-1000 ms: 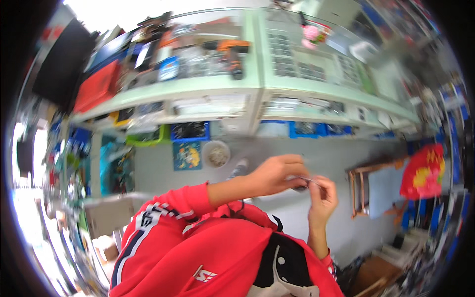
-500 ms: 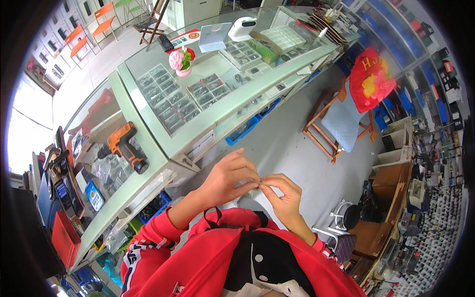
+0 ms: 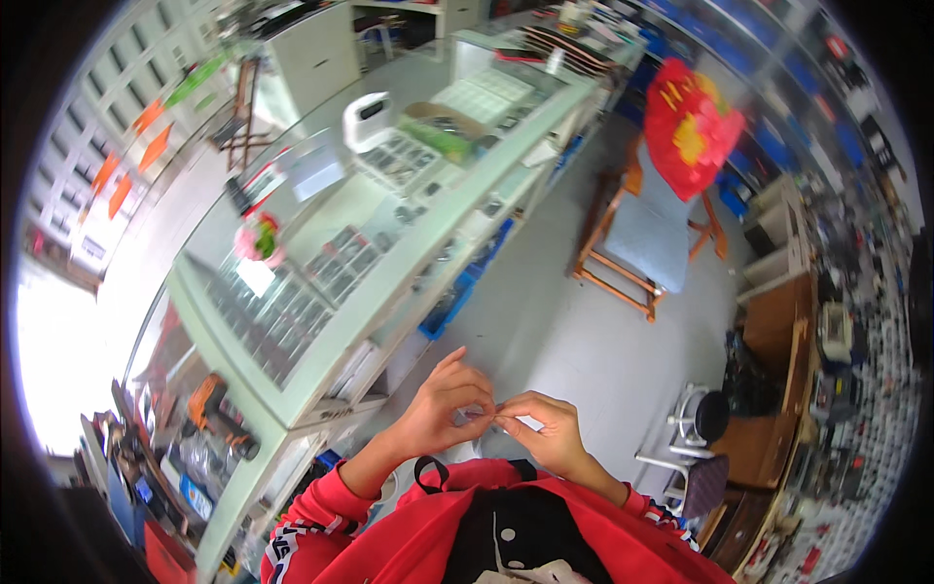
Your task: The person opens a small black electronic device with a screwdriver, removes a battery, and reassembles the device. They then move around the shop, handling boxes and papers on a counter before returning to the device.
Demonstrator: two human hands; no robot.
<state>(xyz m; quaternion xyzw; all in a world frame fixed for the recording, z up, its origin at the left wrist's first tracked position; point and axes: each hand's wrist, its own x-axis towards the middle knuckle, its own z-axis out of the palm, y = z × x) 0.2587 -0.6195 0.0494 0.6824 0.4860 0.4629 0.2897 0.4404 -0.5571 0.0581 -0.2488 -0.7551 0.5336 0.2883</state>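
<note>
In front of my red jacket (image 3: pixel 389 535), my left hand (image 3: pixel 443 409) and my right hand (image 3: pixel 547 428) meet fingertip to fingertip. Thumb and forefinger are pinched on each side. Something tiny sits between the tips, too small to name. The outer fingers of my left hand are raised and loosely curled. Both hands are in the air over the grey floor, apart from the glass counter on the left.
Left of me runs a glass display counter (image 3: pixel 389 310), with an orange and black cordless drill (image 3: pixel 220 417) and a flower pot (image 3: pixel 259 243) on it. A wooden chair (image 3: pixel 647 238) with a red cushion (image 3: pixel 689 131) stands ahead. Stocked shelves line the right; a round stool (image 3: pixel 702 417) is near.
The view has turned to the right and tilted, so the counter, drill and flowers sit further left and the chair shifts slightly left. My hands stay pinched together, a little lower in view.
</note>
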